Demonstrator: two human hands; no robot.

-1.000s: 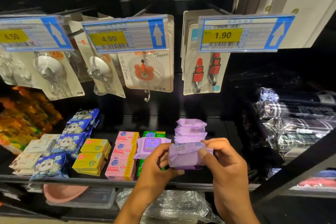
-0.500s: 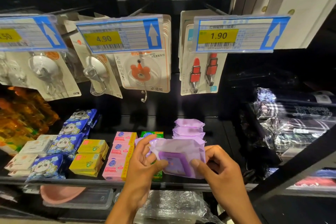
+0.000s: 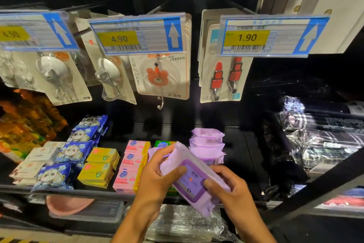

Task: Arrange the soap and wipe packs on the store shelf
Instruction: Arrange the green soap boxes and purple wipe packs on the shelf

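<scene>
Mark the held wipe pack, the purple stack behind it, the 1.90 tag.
held wipe pack (image 3: 193,179): head view, its lid label.
purple stack (image 3: 206,142): head view, middle pack.
1.90 tag (image 3: 247,37): head view, yellow price panel.

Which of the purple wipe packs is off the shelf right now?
The held wipe pack, gripped by the left hand and right hand, lid flap up; the other packs sit stacked on the shelf behind.

Gripping one purple wipe pack (image 3: 194,180), tilted, left hand (image 3: 155,180) and right hand (image 3: 235,190) both on it, purple stack (image 3: 207,143) just behind.
</scene>
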